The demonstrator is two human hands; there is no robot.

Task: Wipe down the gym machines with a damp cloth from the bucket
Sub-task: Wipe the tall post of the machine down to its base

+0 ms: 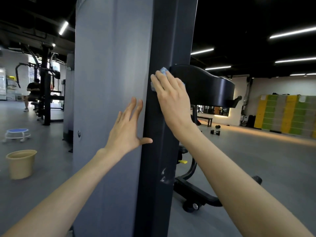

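The left hand lies flat on the machine's grey panel, its grip spread, thumb touching the edge of the dark post. Higher up, the right hand presses the blue cloth against that post with straight fingers, just beside a black pad. To the left, on the grey floor, stands the beige bucket, its inside hidden. Open floor runs right toward coloured lockers.

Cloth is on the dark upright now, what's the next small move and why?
Probably slide the right hand and its blue cloth straight down the dark upright. The cloth is pressed flat high up beside the black pad, and white smears show lower on the same face. The left hand braces on the grey shroud.
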